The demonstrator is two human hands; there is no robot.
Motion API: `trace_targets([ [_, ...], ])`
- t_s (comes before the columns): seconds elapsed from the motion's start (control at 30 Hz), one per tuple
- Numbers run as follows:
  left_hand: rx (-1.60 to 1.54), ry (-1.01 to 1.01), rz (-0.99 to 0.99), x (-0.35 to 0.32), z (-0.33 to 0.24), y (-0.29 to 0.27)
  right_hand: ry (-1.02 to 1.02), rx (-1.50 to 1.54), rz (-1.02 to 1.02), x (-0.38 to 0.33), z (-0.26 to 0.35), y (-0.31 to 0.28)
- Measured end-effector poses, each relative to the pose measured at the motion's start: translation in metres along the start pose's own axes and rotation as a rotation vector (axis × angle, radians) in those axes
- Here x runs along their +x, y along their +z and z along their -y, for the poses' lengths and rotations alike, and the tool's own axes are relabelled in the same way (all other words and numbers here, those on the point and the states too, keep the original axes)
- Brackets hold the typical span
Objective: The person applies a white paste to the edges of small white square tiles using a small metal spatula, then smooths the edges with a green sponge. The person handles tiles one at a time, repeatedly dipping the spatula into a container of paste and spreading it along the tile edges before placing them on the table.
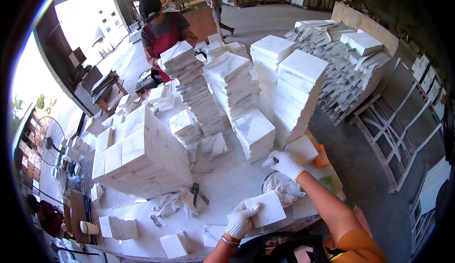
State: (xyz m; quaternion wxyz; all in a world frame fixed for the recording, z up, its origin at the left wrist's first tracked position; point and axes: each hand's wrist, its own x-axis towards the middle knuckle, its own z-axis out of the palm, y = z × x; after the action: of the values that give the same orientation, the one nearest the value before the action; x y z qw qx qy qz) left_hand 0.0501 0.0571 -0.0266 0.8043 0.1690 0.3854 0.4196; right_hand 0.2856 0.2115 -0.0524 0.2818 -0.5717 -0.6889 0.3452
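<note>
My left hand (240,219), in a white knit glove, grips a square white marble tile (268,209) by its left edge near the front of the table. Above the far rim of a round bowl (264,183) is my right hand (284,164), gloved too. Its fingers are pinched together, with a small dark spot between them that I cannot make out. White paste-like or cloth-like material (279,185) fills the bowl. A flat metal blade (296,193) lies at its right side. Just beyond my right hand is another pale tile (302,149).
Tall tile stacks (299,92) rise beyond my hands; a broad tile block (142,161) stands left. A green-handled tool (195,194) lies beside crumpled gloves (173,204). An orange pad (321,155) sits right. A co-worker (163,35) stands across the table. Metal racks (393,121) stand right.
</note>
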Motion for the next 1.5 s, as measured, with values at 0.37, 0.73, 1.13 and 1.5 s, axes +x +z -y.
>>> trace_targets([
  [0.37, -0.034, 0.032, -0.029, 0.003, 0.002, -0.004, -0.014, -0.141, 0.094, 0.013, -0.013, 0.009],
  [0.73, 0.015, 0.053, -0.032, -0.002, -0.001, 0.003, -0.091, -0.314, -0.237, -0.107, 0.037, -0.066],
  [1.13, 0.026, 0.048, 0.014, 0.000, -0.002, 0.000, 0.105, -0.275, -0.178, -0.156, 0.007, -0.027],
  [1.5, 0.021, 0.041, 0.006, 0.000, -0.001, -0.003, 0.206, -0.035, -0.200, -0.153, 0.014, -0.034],
])
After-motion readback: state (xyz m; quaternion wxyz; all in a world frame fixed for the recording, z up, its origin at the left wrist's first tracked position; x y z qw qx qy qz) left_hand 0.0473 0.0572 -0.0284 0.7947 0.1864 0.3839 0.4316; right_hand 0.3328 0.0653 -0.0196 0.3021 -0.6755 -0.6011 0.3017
